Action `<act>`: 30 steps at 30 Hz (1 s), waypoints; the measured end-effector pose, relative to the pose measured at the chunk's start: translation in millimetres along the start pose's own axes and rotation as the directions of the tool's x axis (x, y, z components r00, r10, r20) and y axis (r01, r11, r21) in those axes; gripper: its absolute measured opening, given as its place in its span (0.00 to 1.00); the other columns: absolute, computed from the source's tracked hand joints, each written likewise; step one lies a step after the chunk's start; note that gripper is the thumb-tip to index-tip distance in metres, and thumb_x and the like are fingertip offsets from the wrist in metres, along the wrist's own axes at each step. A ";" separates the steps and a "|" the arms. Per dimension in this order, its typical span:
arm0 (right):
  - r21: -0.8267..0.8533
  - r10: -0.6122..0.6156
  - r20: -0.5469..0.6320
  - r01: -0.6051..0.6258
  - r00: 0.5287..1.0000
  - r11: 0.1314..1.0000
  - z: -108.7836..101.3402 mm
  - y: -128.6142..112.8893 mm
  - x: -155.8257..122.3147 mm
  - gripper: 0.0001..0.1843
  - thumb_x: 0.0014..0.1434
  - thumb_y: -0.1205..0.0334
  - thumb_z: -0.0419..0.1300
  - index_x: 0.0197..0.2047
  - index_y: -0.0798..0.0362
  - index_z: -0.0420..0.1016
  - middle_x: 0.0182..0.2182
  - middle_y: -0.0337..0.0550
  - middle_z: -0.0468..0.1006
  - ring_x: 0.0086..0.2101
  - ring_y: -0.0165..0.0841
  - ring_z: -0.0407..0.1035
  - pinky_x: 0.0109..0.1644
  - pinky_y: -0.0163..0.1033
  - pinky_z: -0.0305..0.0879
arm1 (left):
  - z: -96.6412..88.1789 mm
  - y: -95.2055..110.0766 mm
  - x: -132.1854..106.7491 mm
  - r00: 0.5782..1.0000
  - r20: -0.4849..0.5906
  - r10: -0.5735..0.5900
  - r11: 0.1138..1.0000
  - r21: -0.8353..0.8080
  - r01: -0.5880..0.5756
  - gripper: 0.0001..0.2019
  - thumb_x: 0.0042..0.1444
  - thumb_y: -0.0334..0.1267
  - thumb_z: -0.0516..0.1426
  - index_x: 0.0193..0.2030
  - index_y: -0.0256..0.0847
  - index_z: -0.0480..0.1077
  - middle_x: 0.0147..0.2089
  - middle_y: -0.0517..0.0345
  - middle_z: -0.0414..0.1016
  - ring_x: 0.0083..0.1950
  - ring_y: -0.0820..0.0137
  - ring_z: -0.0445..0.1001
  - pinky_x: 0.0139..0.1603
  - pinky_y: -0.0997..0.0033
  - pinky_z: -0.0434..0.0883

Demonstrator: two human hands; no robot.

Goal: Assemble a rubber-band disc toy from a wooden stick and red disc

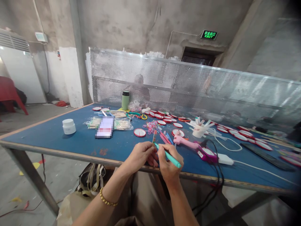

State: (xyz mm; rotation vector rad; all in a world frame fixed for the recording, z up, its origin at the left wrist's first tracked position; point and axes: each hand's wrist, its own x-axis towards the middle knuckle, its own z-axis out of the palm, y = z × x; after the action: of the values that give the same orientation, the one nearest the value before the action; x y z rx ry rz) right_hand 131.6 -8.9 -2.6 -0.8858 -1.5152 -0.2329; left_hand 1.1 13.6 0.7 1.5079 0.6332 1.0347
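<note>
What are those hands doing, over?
Right hand: gripping teal pen. Left hand: holding small thin strip. Pink-and-purple tool lying near right hand.

Table: blue top, tan edge, metal legs; rust-brown stains on the side nearest me (82,142).
My left: white jar (69,126), upright.
Far edge: green bottle (125,101), upright.
Middle: bagged sticks (124,124), blurred phone (104,126) beside them, tangled bands (152,126).
My right: pink tool (188,143), filled cup (198,131), black slab (265,157).
Scattered: red-rimmed discs (139,132).
</note>
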 end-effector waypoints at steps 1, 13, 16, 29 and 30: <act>-0.001 -0.001 0.002 0.001 1.000 1.000 0.0 -0.1 0.1 0.07 0.63 0.66 0.57 0.32 0.53 0.73 0.23 0.36 0.75 0.23 0.26 0.69 0.30 0.31 0.65 | 0.1 0.6 -0.3 1.000 -0.004 0.000 1.000 0.002 0.000 0.14 0.60 0.48 0.53 0.33 0.39 0.66 0.24 0.60 0.73 0.25 0.69 0.76 0.27 0.73 0.72; 0.007 -0.002 -0.009 0.002 1.000 1.000 0.3 2.7 -2.2 0.07 0.62 0.67 0.57 0.32 0.53 0.73 0.23 0.35 0.74 0.23 0.26 0.69 0.30 0.30 0.64 | 0.5 0.4 -0.1 1.000 -0.006 -0.009 1.000 0.003 0.009 0.14 0.59 0.49 0.53 0.33 0.38 0.66 0.24 0.60 0.73 0.25 0.69 0.76 0.27 0.72 0.72; 0.005 -0.002 -0.030 0.003 1.000 1.000 -0.4 2.6 -2.9 0.06 0.62 0.67 0.57 0.32 0.53 0.73 0.23 0.34 0.74 0.22 0.25 0.68 0.29 0.30 0.64 | 0.2 0.8 -0.1 1.000 -0.010 -0.017 1.000 -0.014 0.016 0.14 0.59 0.49 0.54 0.34 0.38 0.67 0.25 0.59 0.73 0.26 0.68 0.77 0.27 0.73 0.72; 0.023 -0.090 0.031 0.089 0.995 0.996 0.7 1.6 -1.1 0.06 0.62 0.69 0.57 0.33 0.53 0.71 0.25 0.36 0.75 0.25 0.26 0.70 0.32 0.31 0.65 | -0.2 -0.7 -0.3 0.999 -0.035 0.001 1.000 0.014 -0.001 0.16 0.59 0.50 0.54 0.31 0.38 0.65 0.23 0.62 0.71 0.23 0.72 0.74 0.25 0.76 0.71; 0.021 -0.091 0.030 0.090 0.995 0.996 0.9 1.6 -1.0 0.06 0.62 0.69 0.57 0.33 0.53 0.71 0.25 0.36 0.75 0.25 0.26 0.70 0.32 0.31 0.65 | 0.0 -0.5 -0.7 0.999 -0.037 0.005 1.000 0.024 -0.004 0.16 0.59 0.50 0.53 0.31 0.38 0.65 0.23 0.62 0.71 0.23 0.73 0.74 0.25 0.75 0.71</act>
State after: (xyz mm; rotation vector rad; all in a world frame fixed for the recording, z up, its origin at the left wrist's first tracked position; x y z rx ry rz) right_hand 131.8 -7.7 -4.3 -0.8092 -1.5861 -0.2706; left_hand 0.9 13.0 0.1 1.5143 0.6707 1.0641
